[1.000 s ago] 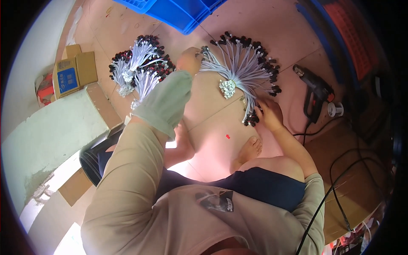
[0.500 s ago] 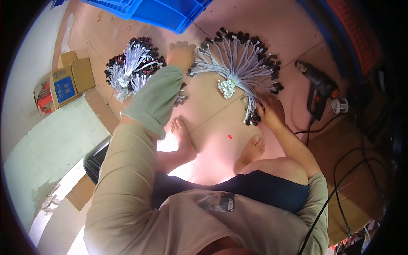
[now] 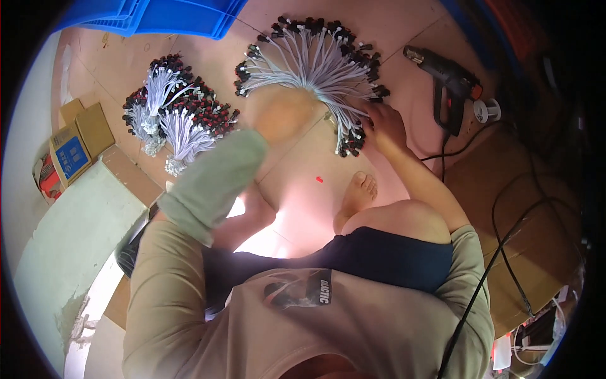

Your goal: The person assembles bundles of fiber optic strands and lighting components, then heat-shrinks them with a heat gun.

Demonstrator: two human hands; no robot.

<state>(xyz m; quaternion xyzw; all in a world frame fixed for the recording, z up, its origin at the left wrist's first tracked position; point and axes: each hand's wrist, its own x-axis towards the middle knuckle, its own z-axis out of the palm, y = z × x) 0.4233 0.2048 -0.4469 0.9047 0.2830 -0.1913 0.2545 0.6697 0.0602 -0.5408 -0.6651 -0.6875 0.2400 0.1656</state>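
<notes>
Left hand (image 3: pixel 284 117) had moved to the hub of white, black-tipped cables (image 3: pixel 309 72) fanning away; right hand (image 3: pixel 386 129) touched their lower-right end, both grips unclear.

Left grip (image 3: pixel 284 115) a skin-toned blur

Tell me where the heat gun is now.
In the head view, the heat gun lies on the floor at upper right, right of the fanned-out wires and the right hand, with the white spool beside its grip.
</notes>
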